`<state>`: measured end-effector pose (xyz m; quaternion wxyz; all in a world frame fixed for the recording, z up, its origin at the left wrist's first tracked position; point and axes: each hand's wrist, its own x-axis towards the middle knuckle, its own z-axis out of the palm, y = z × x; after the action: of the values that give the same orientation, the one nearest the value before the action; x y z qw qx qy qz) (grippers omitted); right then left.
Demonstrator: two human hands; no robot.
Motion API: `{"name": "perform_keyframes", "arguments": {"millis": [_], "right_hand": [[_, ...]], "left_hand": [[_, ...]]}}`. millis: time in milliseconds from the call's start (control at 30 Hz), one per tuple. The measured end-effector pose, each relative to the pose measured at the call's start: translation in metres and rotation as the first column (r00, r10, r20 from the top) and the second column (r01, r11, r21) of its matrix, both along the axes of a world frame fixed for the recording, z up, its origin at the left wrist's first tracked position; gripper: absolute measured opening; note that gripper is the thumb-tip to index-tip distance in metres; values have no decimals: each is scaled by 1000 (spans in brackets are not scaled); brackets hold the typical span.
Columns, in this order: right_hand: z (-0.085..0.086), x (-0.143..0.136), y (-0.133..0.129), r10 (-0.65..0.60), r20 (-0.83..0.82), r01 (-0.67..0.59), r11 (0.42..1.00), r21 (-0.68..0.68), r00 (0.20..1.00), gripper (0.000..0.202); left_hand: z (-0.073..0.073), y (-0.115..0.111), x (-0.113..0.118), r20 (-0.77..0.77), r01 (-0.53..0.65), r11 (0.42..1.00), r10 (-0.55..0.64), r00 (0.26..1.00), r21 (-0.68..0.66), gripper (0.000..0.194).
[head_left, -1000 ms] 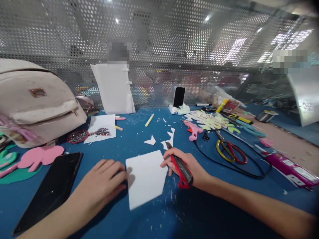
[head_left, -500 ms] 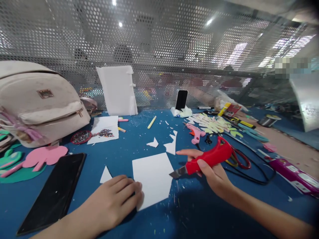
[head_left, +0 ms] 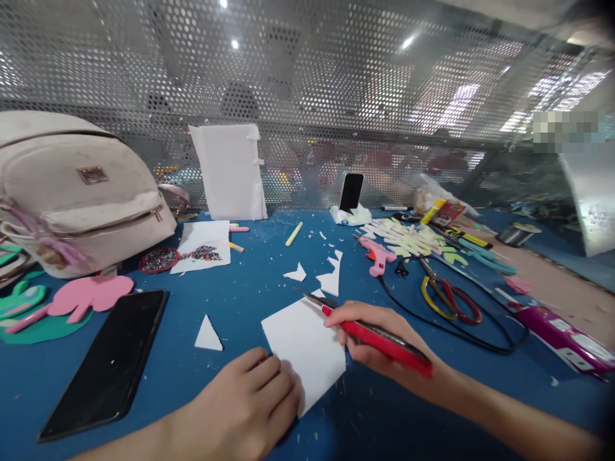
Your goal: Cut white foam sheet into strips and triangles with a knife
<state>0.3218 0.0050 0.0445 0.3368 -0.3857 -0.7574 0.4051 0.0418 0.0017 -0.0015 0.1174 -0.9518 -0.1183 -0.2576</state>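
A white sheet [head_left: 307,349], perhaps foam or card, lies flat on the blue table with its corner pointing away from me. My left hand [head_left: 259,400] presses on its left edge, fingers curled and close together. In my right hand [head_left: 384,339] is a red utility knife [head_left: 379,342], held closed in the grip with its blade pointing up and left over the sheet's far corner. Whether the blade touches the sheet I cannot tell. White offcuts lie around: a triangle [head_left: 209,334] to the left and jagged scraps [head_left: 331,275] behind the sheet.
A black phone [head_left: 106,358] and a pale backpack [head_left: 81,192] are at left, with pink foam shapes [head_left: 91,296]. To the right are a pink glue gun [head_left: 377,255], pliers [head_left: 451,298], a black cable and a purple box [head_left: 562,336]. Perforated metal stands behind.
The knife has swung from the sheet's right edge to its far corner, its handle now turned edge-up. The sheet has rotated and shifted right, along with my left hand.
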Motion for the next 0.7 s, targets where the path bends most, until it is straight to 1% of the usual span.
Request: {"name": "perform_keyframes", "arguments": {"millis": [67, 167, 233, 333, 367, 433, 500, 567, 633, 700], "right_hand": [[8, -1, 1, 46, 64, -51, 995, 84, 997, 41], [13, -4, 0, 90, 119, -103, 989, 110, 989, 42], [10, -7, -2, 54, 108, -64, 994, 84, 993, 42], [1, -10, -4, -38, 5, 38, 999, 27, 999, 41], [-2, -11, -3, -61, -19, 61, 998, 30, 998, 39], [-6, -13, 0, -84, -1, 84, 994, 76, 996, 33], [-7, -15, 4, -72, 56, 62, 985, 161, 996, 26], [-8, -19, 8, -38, 104, 12, 971, 240, 994, 19], [-10, -24, 11, -3, 147, -40, 955, 293, 989, 14], [-13, -29, 12, 16, 217, -86, 944, 318, 976, 10]], "left_hand": [[2, 1, 2, 20, -2, 1000, 2, 1000, 15, 26], [2, 1, 2, 44, -3, 1000, 2, 999, 10, 27], [0, 0, -1, 34, -4, 1000, 4, 999, -10, 26], [-5, -1, -7, 15, -28, 998, 29, 999, -54, 25], [-8, -1, -10, 18, -44, 996, 45, 999, -75, 28], [-12, 0, -17, 15, -79, 991, 81, 997, -107, 37], [-15, 3, -27, -8, -121, 986, 121, 993, -115, 47], [-18, 6, -36, -68, -148, 983, 141, 988, -112, 51], [-20, 8, -44, -138, -146, 984, 130, 982, -106, 54], [-23, 10, -48, -180, -126, 987, 107, 978, -99, 57]]}}
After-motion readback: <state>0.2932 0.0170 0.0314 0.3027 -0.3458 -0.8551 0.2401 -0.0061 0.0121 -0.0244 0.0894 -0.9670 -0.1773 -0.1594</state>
